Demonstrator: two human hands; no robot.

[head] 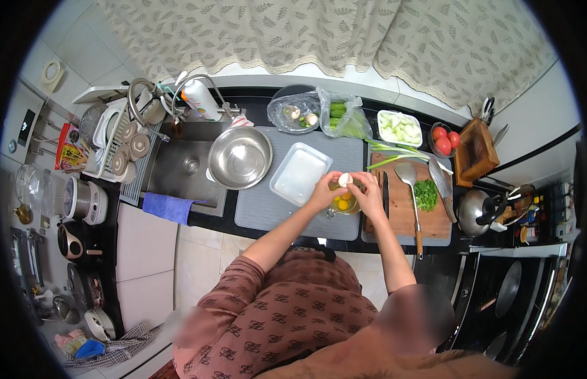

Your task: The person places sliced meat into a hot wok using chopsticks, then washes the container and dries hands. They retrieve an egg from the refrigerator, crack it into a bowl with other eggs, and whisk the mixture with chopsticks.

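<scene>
Both hands meet over a glass bowl (354, 206) on the counter, which holds several egg yolks (342, 203) in clear egg white. My left hand (325, 190) and my right hand (367, 190) hold an eggshell (345, 179) between their fingertips, above the bowl's far side. Left of the bowl lies a white translucent plastic tray (300, 173). To the right, a wooden cutting board (383, 166) bears a metal spatula (413, 203), a cleaver (441, 187), chopped green onion (425, 194) and whole green onions (393, 152).
A steel bowl (240, 157) stands beside the sink (180, 189). Behind are eggshells in a plastic bag (284, 111), bagged green vegetables (343, 118), a white container of cut pale-green vegetable (399, 128) and tomatoes (443, 141). A knife block (475, 147) and kettle (473, 213) stand right.
</scene>
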